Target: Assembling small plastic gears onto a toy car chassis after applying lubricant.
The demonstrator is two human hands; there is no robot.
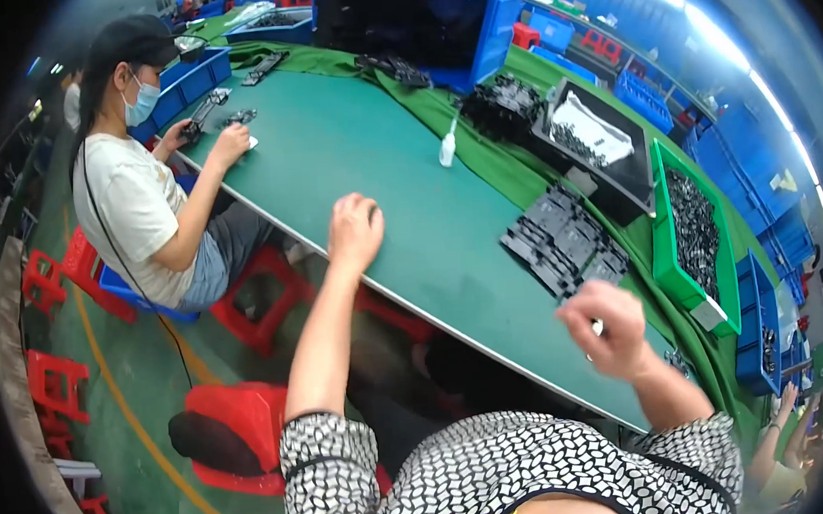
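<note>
Black molded plastic parts [561,234], laid close together in a flat cluster, sit on the green-topped bench [407,191], just beyond the right hand [609,330] and slightly to its left. That hand is clearly the nearer; the left hand [355,234] rests near the bench's front edge, well apart from the cluster. Single parts blur together, so I cannot tell their long axes. The right fingers are curled inward, overlapping the cluster's near edge in view; whether they touch or grip anything, I cannot tell. The left fingers are bent, too, with their undersides hidden (a white squeeze bottle [447,151] stands farther along the bench). A white label [710,314] marks the green crate's [667,274] near end, but no writing on it is legible.
</note>
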